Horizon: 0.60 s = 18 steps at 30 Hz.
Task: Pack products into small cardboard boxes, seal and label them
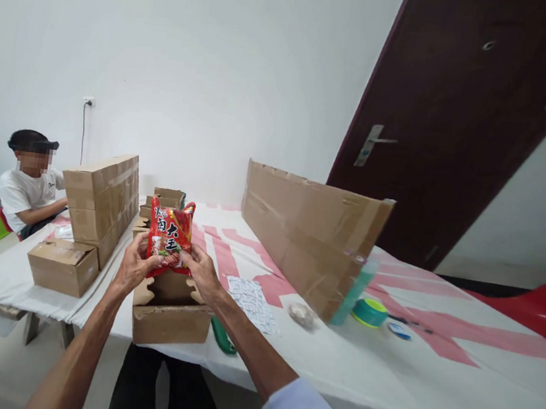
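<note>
A red printed food packet (170, 237) stands upright between my hands, its front with large characters turned toward me. My left hand (135, 262) grips its lower left side, thumb across the front. On its lower right side, my right hand (202, 274) does the same. Just below the packet is an open cardboard box (169, 326) at the table's near edge, with its flaps raised; its inside is mostly hidden. Against the right side of this box lies a green object (223, 336), partly covered by my right forearm.
Taped cartons (104, 200) are stacked at the left, with open boxes (169, 197) behind the packet. A tall cardboard panel (309, 235) stands to the right. Near it lie a printed sheet (251, 303) and a tape roll (370, 312). A person (30, 191) sits at far left.
</note>
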Tool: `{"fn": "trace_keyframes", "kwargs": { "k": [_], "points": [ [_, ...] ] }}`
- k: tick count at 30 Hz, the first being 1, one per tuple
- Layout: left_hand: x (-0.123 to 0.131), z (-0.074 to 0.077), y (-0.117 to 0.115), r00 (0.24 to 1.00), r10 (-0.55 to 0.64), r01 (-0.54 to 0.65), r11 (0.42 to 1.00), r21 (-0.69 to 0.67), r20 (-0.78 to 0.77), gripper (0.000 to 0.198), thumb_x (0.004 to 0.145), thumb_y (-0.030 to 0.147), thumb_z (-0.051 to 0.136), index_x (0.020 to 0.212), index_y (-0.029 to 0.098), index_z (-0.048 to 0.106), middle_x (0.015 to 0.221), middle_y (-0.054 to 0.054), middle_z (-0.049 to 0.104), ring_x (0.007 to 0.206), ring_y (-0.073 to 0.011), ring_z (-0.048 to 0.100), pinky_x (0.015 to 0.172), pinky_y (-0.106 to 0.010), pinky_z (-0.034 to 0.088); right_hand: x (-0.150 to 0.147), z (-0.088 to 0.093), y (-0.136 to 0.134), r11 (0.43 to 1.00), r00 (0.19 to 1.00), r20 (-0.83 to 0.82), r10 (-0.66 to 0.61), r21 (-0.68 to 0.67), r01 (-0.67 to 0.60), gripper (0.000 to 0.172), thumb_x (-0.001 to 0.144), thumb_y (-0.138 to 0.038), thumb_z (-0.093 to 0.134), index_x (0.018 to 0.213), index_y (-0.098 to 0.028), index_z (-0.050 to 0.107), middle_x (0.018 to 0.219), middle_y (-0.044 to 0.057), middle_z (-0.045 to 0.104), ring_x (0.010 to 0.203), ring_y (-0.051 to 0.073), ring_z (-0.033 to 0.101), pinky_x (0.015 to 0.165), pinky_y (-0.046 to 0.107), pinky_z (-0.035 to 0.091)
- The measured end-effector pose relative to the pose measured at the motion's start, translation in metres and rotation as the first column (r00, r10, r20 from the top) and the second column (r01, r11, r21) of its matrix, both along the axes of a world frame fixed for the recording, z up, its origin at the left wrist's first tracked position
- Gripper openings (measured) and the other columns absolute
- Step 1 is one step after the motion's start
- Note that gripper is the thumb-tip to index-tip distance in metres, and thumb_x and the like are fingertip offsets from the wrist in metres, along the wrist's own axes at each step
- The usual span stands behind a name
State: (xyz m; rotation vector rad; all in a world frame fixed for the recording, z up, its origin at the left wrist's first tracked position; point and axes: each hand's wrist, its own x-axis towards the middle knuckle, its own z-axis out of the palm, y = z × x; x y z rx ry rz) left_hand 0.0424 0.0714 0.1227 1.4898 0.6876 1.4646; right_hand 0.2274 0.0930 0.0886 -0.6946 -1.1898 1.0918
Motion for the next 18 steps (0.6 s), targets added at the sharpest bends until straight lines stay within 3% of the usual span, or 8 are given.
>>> {"fn": "trace_keyframes", "kwargs": {
  "k": [5, 9, 13, 18],
  "points": [
    [0.004, 0.026, -0.015, 1.0, -0.021, 0.023, 0.996, 0.085, -0.021, 0.065, 0.07, 0.032, 0.094, 0.124, 0.018, 0.061, 0.109, -0.012, 0.082, 0.099, -0.0296, 0.079, 0.088, -0.039, 0.063, 0.005, 0.021, -0.004, 0.995, 0.999, 0.013, 0.033, 0.099, -0.034, 0.053, 0.071, -0.056, 0.086, 0.11, -0.022, 0.074, 0.115, 0.008, 0.081, 0.11, 0.03, 0.073, 0.099, 0.043, 0.058],
    [0.005, 0.033, -0.022, 1.0, -0.01, 0.012, 0.996, 0.089, -0.024, 0.064, 0.07, 0.029, 0.093, 0.124, 0.018, 0.06, 0.108, -0.011, 0.082, 0.098, -0.029, 0.079, 0.088, -0.039, 0.063, 0.007, 0.024, -0.006, 0.989, 0.999, 0.009, 0.041, 0.141, -0.042, 0.054, 0.073, -0.058, 0.086, 0.113, -0.023, 0.074, 0.116, 0.008, 0.08, 0.112, 0.03, 0.072, 0.101, 0.044, 0.057],
    [0.004, 0.026, -0.021, 0.999, 0.006, -0.004, 0.998, 0.064, -0.035, 0.064, 0.069, 0.028, 0.093, 0.123, 0.018, 0.061, 0.109, -0.011, 0.082, 0.098, -0.0286, 0.079, 0.087, -0.038, 0.063, 0.006, 0.011, -0.002, 0.991, 0.999, 0.004, 0.045, 0.127, -0.045, 0.052, 0.072, -0.059, 0.087, 0.109, -0.024, 0.075, 0.113, 0.007, 0.081, 0.11, 0.03, 0.072, 0.099, 0.044, 0.058],
    [0.0, -0.003, -0.007, 1.0, -0.004, 0.004, 1.0, -0.026, -0.007, 0.07, 0.062, 0.035, 0.098, 0.119, 0.018, 0.061, 0.104, -0.011, 0.082, 0.094, -0.0302, 0.08, 0.082, -0.038, 0.064, 0.006, -0.016, 0.01, 0.996, 0.997, 0.002, 0.078, -0.032, -0.078, 0.054, 0.064, -0.059, 0.091, 0.102, -0.024, 0.076, 0.104, 0.006, 0.082, 0.1, 0.029, 0.075, 0.092, 0.043, 0.061]
  ]
}}
